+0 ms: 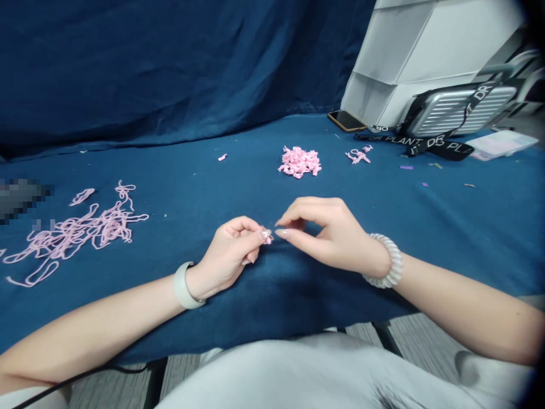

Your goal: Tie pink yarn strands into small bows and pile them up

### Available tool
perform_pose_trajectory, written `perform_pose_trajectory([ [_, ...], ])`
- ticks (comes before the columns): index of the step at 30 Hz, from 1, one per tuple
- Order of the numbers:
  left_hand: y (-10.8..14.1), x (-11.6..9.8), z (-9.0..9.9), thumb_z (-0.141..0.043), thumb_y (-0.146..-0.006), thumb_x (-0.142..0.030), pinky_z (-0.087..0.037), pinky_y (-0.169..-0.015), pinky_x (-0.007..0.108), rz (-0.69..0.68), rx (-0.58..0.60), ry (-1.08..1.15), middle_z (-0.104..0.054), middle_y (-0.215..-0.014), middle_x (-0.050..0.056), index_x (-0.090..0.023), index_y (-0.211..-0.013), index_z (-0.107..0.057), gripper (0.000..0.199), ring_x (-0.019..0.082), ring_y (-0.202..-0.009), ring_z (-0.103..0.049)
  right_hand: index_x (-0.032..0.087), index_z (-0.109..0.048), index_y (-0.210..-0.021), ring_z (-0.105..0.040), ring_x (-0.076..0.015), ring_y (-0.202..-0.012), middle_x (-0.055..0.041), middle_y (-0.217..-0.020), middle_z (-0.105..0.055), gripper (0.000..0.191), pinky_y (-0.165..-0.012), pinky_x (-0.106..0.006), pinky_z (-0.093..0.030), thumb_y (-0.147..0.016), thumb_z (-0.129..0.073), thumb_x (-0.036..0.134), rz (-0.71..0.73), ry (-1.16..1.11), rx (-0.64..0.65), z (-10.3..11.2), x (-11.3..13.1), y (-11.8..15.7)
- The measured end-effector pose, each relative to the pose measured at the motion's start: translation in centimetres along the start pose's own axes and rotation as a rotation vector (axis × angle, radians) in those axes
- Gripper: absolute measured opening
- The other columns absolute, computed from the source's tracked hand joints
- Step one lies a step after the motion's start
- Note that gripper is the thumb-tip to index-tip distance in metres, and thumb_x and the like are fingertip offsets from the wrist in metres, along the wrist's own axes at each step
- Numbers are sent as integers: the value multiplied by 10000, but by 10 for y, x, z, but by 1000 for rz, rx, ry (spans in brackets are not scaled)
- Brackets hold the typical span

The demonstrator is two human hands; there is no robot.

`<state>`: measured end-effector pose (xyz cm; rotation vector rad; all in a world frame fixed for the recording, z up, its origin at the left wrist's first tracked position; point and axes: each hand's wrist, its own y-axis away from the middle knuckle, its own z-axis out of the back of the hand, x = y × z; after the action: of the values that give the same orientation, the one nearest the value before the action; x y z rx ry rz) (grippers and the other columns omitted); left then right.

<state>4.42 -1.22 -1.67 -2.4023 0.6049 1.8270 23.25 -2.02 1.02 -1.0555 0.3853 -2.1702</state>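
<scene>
Over the middle of the cloth, my left hand (233, 249) pinches a small piece of pink yarn (268, 240) between thumb and finger; most of it is covered by the fingertips. My right hand (326, 230) hovers just right of it, thumb and forefinger slightly apart with nothing visible between them. Beyond the hands lies a pile of small pink yarn pieces (300, 162). A loose tangle of pale pink yarn (97, 224) spreads at the left, with a short bundle of yarn (82, 196) above it. A few yarn scraps (359, 155) rest right of the pile.
A blue cloth (204, 187) covers the table. At the far right are a phone (346, 120), white boxes (409, 51), a silver ribbed case (464, 111), a black lettered strap (443, 146) and a flat pale packet (504, 144). A pink scrap (222, 157) lies at the back.
</scene>
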Motion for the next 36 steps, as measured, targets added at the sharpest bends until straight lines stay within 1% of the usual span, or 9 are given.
perform_pose_trajectory([
  [3,1,1,1,-764,-656,-257,-223,-371,136,27,11,-13,-485,-397,-57,-143,-637,-579,218,15,-348,-345,142,-683,-805,-597,-111,-659,-41,-748,-675,86,-636,-224,-475,-797,-605,178,-68,-68,96,4,-1,-2],
  [5,1,1,1,-764,-658,-261,-230,-369,131,38,17,-20,-490,-399,-56,-143,-638,-580,220,15,-350,-352,144,-700,-809,-608,-111,-666,-37,-753,-687,96,-649,-225,-474,-795,-611,177,-89,-78,133,3,-1,-2],
  [11,0,2,0,-751,-679,-253,-251,-363,131,67,21,-58,-519,-416,-52,-140,-645,-586,203,16,-346,-367,139,-726,-792,-615,-108,-635,-30,-728,-701,108,-626,-219,-457,-782,-632,190,-145,-66,137,-1,-2,-1],
  [19,2,2,0,-755,-671,-252,-258,-358,128,92,37,-53,-568,-467,-36,-132,-642,-587,208,13,-346,-382,152,-739,-795,-620,-106,-625,-22,-723,-711,128,-598,-212,-444,-779,-617,187,-214,-80,194,-1,-3,-1],
  [25,2,2,2,-741,-687,-297,-250,-353,128,115,69,-109,-568,-456,-24,-126,-659,-593,228,17,-333,-388,142,-730,-783,-598,-99,-609,-16,-685,-684,130,-587,-210,-436,-775,-612,196,-217,-67,242,-1,-2,-2],
  [27,1,0,2,-735,-695,-309,-249,-343,124,116,83,-155,-546,-416,-30,-126,-655,-592,236,22,-323,-392,134,-722,-804,-596,-96,-632,-21,-709,-679,130,-605,-203,-446,-772,-601,171,-210,-80,279,-1,-1,-3],
  [29,1,-3,2,-740,-690,-306,-261,-334,119,119,92,-199,-541,-402,-32,-126,-650,-590,237,28,-321,-409,125,-709,-844,-591,-97,-668,-31,-755,-674,144,-637,-204,-456,-775,-585,150,-172,-83,316,-1,-2,-4],
  [32,1,-7,2,-734,-696,-295,-312,-338,117,132,118,-252,-566,-427,-22,-125,-655,-594,224,41,-341,-455,116,-686,-894,-574,-101,-700,-43,-802,-658,160,-670,-213,-458,-794,-567,153,-99,-66,361,-1,-4,-4],
  [36,2,-10,3,-660,-768,-321,-390,-371,122,158,191,-286,-573,-440,-10,-120,-669,-592,234,65,-384,-527,108,-659,-905,-555,-106,-708,-46,-811,-637,159,-678,-219,-451,-816,-553,186,-63,-49,417,-1,-5,-2],
])
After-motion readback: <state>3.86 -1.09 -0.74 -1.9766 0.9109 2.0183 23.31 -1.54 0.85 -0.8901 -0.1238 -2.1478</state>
